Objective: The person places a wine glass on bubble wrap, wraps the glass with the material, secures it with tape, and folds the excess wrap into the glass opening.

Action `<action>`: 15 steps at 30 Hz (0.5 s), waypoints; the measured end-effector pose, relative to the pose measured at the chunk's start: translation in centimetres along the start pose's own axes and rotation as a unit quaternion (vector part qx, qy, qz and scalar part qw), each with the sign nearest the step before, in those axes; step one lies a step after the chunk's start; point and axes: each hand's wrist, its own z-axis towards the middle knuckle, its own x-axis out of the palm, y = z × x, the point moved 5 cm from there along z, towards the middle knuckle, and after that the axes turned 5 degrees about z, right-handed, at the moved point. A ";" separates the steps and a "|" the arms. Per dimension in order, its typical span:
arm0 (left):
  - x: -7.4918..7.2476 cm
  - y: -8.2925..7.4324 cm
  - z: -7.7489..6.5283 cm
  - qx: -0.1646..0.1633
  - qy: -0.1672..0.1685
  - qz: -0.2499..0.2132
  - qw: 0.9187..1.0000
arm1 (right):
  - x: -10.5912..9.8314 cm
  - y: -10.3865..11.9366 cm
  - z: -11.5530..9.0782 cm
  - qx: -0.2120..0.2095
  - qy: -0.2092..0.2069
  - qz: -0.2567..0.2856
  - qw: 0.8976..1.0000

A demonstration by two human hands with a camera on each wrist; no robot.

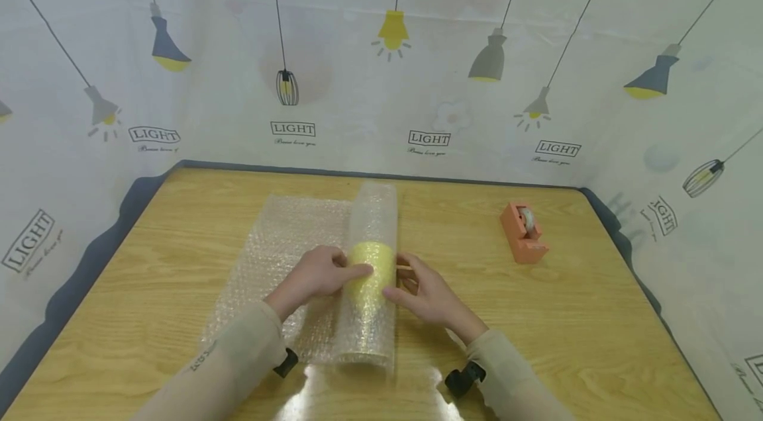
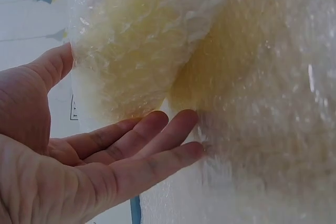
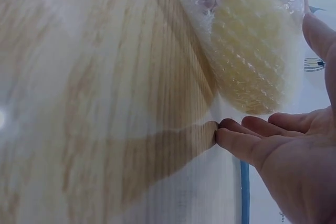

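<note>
A yellow cylindrical object (image 1: 377,259), its exact kind blurred by the wrap, lies inside a roll of clear bubble wrap (image 1: 374,212). The loose part of the bubble wrap sheet (image 1: 256,269) spreads flat to the left. My left hand (image 1: 322,273) lays its thumb across the top of the roll; its fingers, nearly straight in the left wrist view, reach along the roll's side and touch the sheet. On the right side, my right hand (image 1: 426,292) touches the roll with its thumb. Its extended fingers (image 3: 239,142) rest low by the wooden table (image 3: 126,77).
An orange tape dispenser (image 1: 523,233) with a roll of tape stands on the table's right side. A pale curtain (image 1: 357,90) printed with lamps hangs around the back and sides. Dark straps (image 1: 465,379) sit at both wrists.
</note>
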 end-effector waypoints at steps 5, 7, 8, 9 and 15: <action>-0.2 0.6 0.3 -0.008 0.016 -0.002 1.000 | 0.0 0.3 0.1 -0.003 0.001 -0.017 1.000; -0.3 0.9 0.5 -0.008 0.026 -0.010 1.000 | 0.0 0.5 0.2 -0.008 0.002 -0.020 1.000; -0.3 1.0 0.5 -0.008 0.031 -0.015 0.999 | 0.1 0.6 0.2 -0.011 0.003 -0.022 1.000; -0.3 1.2 0.5 -0.009 0.037 -0.025 0.999 | 0.1 0.6 0.2 -0.013 0.004 -0.024 1.000; -0.4 1.8 0.5 -0.020 0.072 -0.078 0.994 | 0.3 0.8 0.5 -0.009 0.008 -0.019 1.000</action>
